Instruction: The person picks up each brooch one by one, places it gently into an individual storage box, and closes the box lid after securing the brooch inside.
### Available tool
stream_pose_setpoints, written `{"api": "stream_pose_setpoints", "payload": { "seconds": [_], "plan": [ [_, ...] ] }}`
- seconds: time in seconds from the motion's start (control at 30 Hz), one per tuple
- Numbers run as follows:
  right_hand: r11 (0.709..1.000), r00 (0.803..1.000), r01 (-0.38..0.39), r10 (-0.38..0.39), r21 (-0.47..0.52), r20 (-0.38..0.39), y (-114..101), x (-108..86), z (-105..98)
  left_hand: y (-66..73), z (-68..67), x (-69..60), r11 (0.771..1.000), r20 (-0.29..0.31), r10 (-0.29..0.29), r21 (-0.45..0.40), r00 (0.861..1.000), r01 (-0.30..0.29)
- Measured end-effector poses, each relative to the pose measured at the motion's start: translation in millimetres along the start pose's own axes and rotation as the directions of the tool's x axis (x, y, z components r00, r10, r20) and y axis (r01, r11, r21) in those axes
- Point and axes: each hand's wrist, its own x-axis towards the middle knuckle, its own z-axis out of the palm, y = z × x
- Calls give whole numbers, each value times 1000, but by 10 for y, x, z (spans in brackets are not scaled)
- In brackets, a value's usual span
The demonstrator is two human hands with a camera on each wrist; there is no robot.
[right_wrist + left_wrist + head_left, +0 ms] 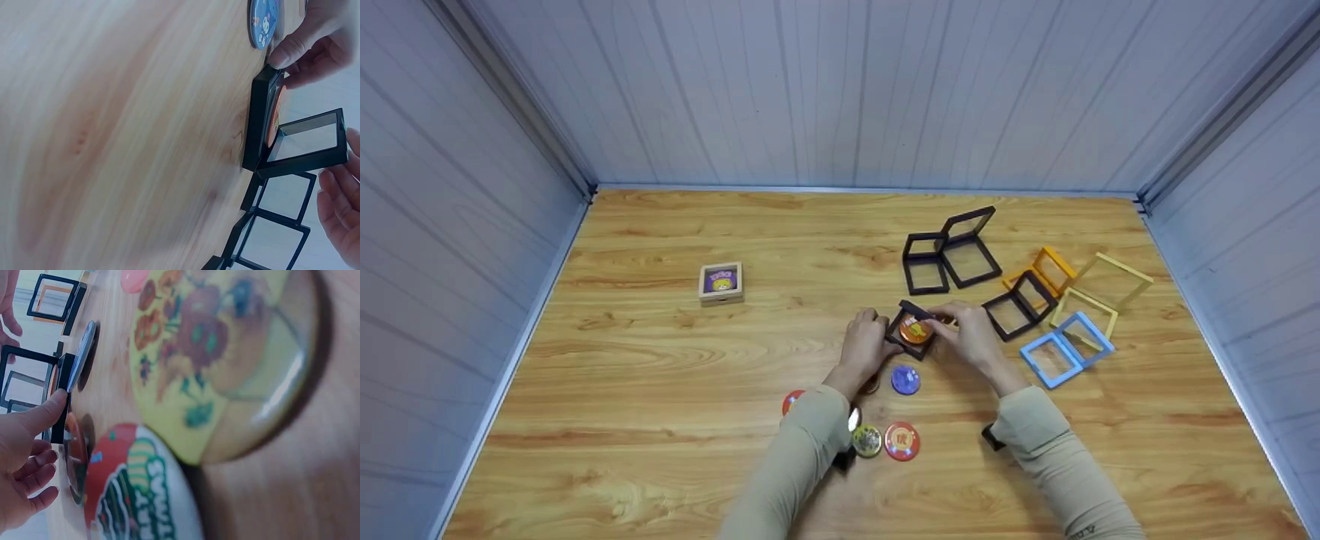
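Note:
A small black hinged frame (894, 346) lies partly open on the table with an orange badge (915, 330) inside its base. My left hand (864, 349) holds the base's near left edge, the thumb on its side in the left wrist view. My right hand (971, 337) pinches the raised lid (315, 160), which stands at an angle over the badge. Just nearer than the frame lies a blue-purple badge (906, 380). More round badges, among them a red one (902, 441) and a yellow one (185, 354), lie by my left forearm.
Several open frames stand at the right: black (926, 277), orange (1054, 268), yellow (1110, 281) and blue (1051, 360). A closed beige frame (721, 298) with a purple badge sits at the left. Dark objects lie partly under both sleeves. Pale walls surround the table.

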Motion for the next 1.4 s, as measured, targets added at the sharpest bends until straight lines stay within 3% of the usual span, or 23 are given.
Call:
{"api": "stream_pose_setpoints", "payload": {
  "seconds": [0.2,0.57,0.87,1.1,1.4],
  "plan": [
    [1000,1000,25,-26,8,12,9,-9,8,-35,-8,-14,999,-4,-4,-41,1000,4],
    [998,999,41,-41,37,-3,-2,-30,57,-87,-1,-12,998,-45,37,-57,998,-40],
    [997,996,26,-33,77,88,-3,-79,109,-89,-14,-3,996,-4,26,-82,1000,-26],
    [997,982,38,-49,64,182,1,-112,151,-96,-3,-12,997,-32,39,-70,999,-41],
    [997,969,77,-82,31,233,14,-112,208,-99,-3,-8,996,-51,39,-75,998,-43]
  ]
}}
